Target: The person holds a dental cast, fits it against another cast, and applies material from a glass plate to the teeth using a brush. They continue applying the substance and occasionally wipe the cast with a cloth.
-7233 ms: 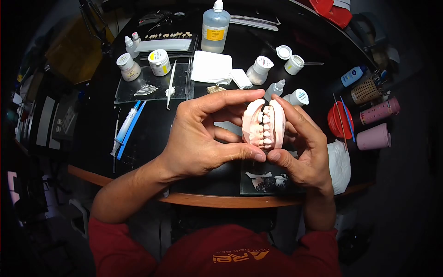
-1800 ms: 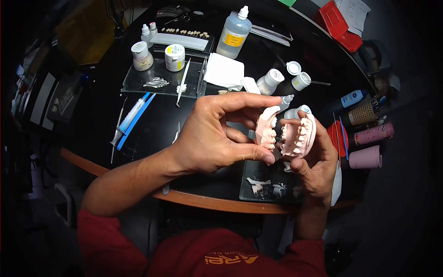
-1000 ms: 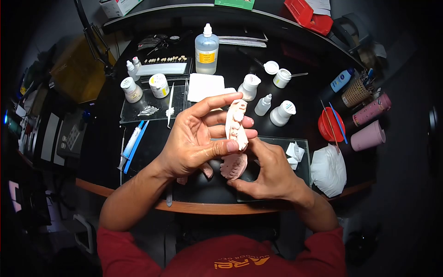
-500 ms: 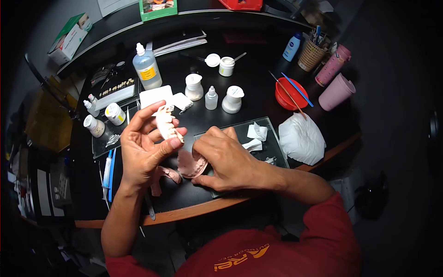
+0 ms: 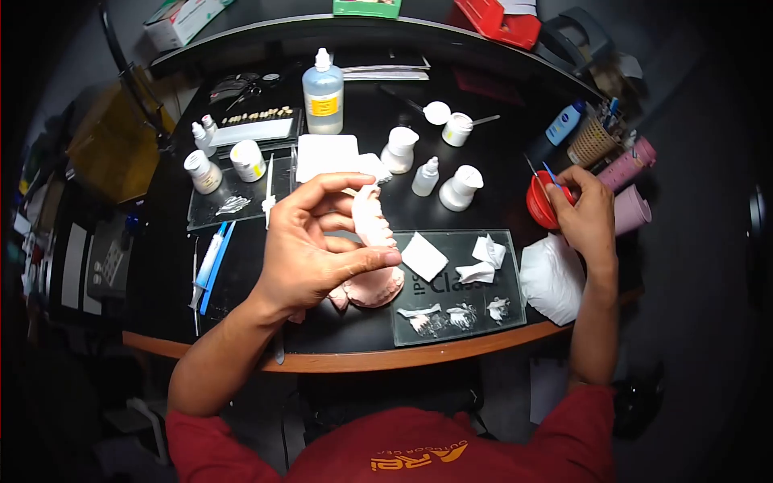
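1. Left hand [image 5: 310, 241] clamps upper cast [image 5: 373, 219] between thumb and fingers, raised over the desk [image 5: 258, 266].
2. Cast's long axis runs away from the person; teeth face right.
3. Lower cast [image 5: 374, 286] lies on the desk below.
4. Right hand [image 5: 586, 213] at red bowl [image 5: 541, 205], fingers pinched on brush handles [image 5: 539, 171].

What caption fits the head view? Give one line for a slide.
Left hand holds a pink dental cast above a second cast while the right hand reaches a red bowl.
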